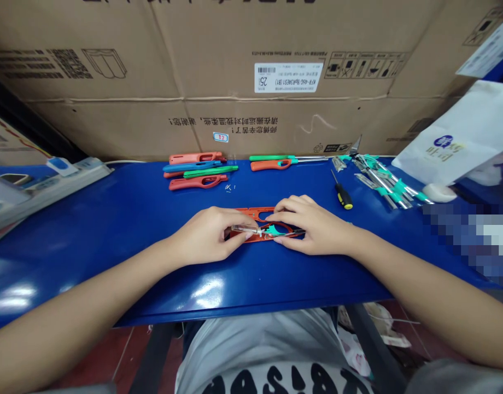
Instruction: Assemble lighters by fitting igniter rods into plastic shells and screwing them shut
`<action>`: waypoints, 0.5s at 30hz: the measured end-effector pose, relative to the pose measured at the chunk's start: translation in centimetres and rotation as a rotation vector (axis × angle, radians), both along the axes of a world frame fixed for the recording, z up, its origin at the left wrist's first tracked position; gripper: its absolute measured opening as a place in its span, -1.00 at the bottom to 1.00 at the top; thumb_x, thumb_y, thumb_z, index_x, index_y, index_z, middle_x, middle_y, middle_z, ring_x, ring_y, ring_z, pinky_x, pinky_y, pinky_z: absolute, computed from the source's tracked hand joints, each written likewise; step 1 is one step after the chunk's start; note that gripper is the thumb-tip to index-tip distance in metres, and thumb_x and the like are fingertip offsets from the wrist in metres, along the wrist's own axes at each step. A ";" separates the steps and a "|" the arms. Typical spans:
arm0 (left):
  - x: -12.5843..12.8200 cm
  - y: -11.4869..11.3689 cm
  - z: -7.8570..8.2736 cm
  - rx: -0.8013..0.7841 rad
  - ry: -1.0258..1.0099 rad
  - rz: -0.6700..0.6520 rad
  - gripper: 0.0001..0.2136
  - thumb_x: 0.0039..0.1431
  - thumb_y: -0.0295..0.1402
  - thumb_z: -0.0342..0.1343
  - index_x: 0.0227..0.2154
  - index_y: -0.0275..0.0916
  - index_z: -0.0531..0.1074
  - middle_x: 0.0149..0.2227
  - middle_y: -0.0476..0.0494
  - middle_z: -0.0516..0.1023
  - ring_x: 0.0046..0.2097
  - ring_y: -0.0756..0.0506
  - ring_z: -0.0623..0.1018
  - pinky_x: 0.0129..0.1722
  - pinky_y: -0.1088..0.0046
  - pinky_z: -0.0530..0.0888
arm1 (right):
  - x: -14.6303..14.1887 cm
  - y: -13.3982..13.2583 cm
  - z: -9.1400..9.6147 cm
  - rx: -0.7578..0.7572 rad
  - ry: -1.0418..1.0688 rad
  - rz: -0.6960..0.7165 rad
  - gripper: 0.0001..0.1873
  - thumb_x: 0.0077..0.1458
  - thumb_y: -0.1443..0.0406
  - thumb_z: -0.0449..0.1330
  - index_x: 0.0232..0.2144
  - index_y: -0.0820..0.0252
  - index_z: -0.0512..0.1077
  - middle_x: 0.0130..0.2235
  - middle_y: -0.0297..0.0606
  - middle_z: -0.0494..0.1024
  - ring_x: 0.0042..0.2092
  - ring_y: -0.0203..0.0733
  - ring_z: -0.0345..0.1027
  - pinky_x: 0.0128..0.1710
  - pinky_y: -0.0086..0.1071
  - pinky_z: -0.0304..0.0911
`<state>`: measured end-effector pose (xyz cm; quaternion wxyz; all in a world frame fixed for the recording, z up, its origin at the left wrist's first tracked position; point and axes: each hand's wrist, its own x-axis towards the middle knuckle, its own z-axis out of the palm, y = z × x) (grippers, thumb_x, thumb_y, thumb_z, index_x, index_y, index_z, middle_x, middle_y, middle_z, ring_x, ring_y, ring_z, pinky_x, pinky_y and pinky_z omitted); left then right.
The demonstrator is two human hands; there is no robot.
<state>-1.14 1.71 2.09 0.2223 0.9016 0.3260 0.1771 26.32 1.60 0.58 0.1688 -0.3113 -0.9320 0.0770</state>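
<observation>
A red plastic lighter shell (259, 214) lies flat on the blue table (112, 230) in front of me. My left hand (210, 234) pinches the left end of a clear and metal insert (247, 230) that rests in the shell. My right hand (311, 224) presses its fingers on the shell's right part, where a green piece (272, 231) shows. Both hands are closed on the parts.
Several finished red, blue and green lighters (198, 168) lie at the back, with two more (282, 161) to their right. A black and yellow screwdriver (341, 192) and a pile of metal and green inserts (380, 178) lie right. Cardboard boxes (235, 65) stand behind.
</observation>
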 end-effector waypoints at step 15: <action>0.0 0.0 -0.5 -0.031 0.009 0.064 -0.84 0.21 -0.38 0.21 -0.15 -0.19 0.59 -0.31 -0.03 0.60 -0.39 0.01 0.47 -0.39 0.51 0.36 | -0.1 0.1 0.1 -0.039 -0.047 0.030 -0.57 0.26 0.15 0.23 0.13 0.14 0.44 0.04 -0.11 0.52 0.03 -0.01 0.37 0.08 -0.09 0.16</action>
